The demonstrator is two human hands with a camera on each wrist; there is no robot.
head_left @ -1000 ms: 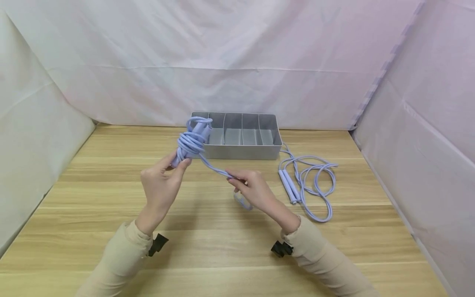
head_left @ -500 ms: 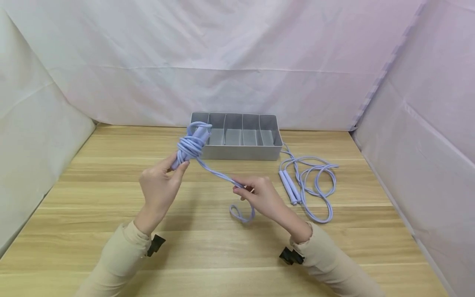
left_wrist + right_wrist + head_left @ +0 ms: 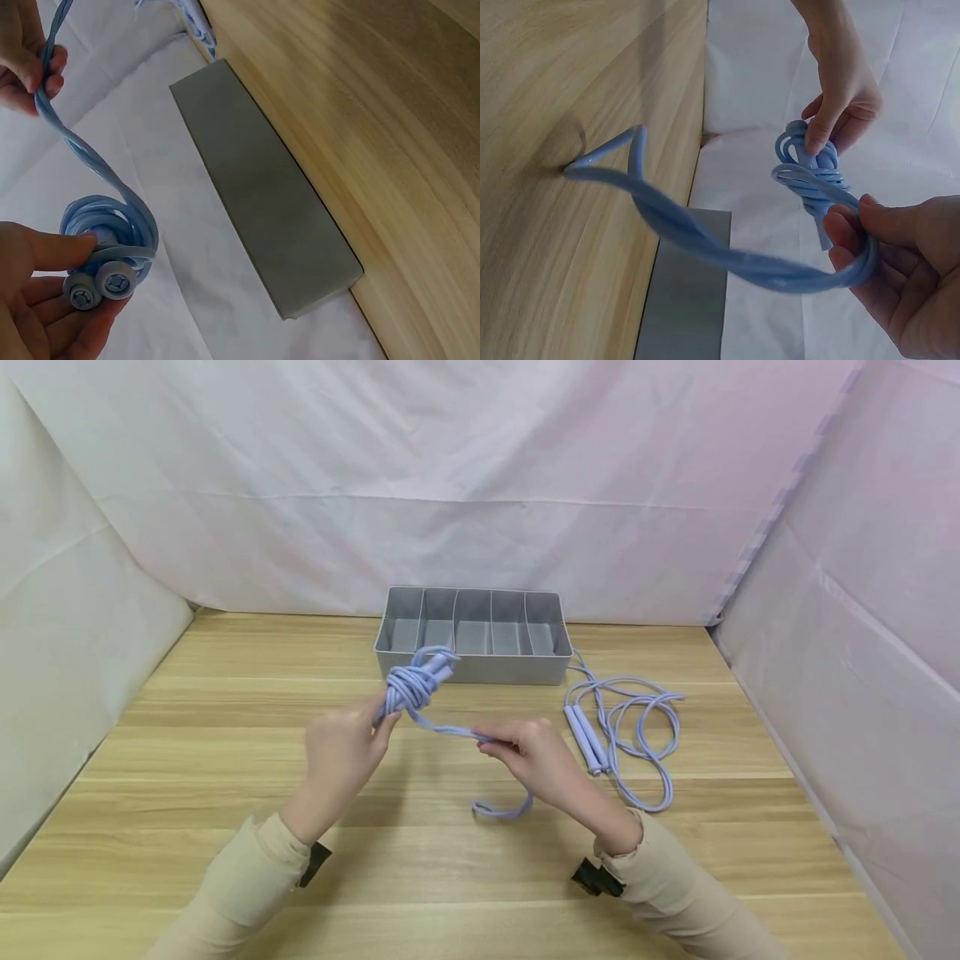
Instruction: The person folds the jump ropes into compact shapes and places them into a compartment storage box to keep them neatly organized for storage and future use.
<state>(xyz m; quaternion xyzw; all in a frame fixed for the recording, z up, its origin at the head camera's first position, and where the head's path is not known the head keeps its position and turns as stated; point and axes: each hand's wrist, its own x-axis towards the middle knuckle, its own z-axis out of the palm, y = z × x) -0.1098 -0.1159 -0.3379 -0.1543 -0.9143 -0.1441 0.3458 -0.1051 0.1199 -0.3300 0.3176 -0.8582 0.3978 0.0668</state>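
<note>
A light-blue jump rope (image 3: 408, 687) has its cord wound in several turns around its paired handles (image 3: 100, 286). My left hand (image 3: 343, 747) grips the handle ends, thumb across the cord in the left wrist view. From the bundle a doubled, twisted length of cord (image 3: 750, 270) runs to my right hand (image 3: 536, 760), which pinches it between thumb and fingers. Past the right hand, the looped tail (image 3: 501, 812) hangs down over the table. The bundle is held in front of a grey divided box (image 3: 510, 670) and overlaps its near left wall in the head view.
The grey box has several side-by-side compartments and stands at the back of the wooden table (image 3: 247, 693). To its right lies a second light-blue jump rope (image 3: 587, 739), loosely looped, handles side by side. White cloth (image 3: 465, 485) walls the back and sides.
My left hand has brought the wound bundle down and to the right, away from over the box. My right hand has drawn the cord to the right and slightly down, and the tail has shifted along.
</note>
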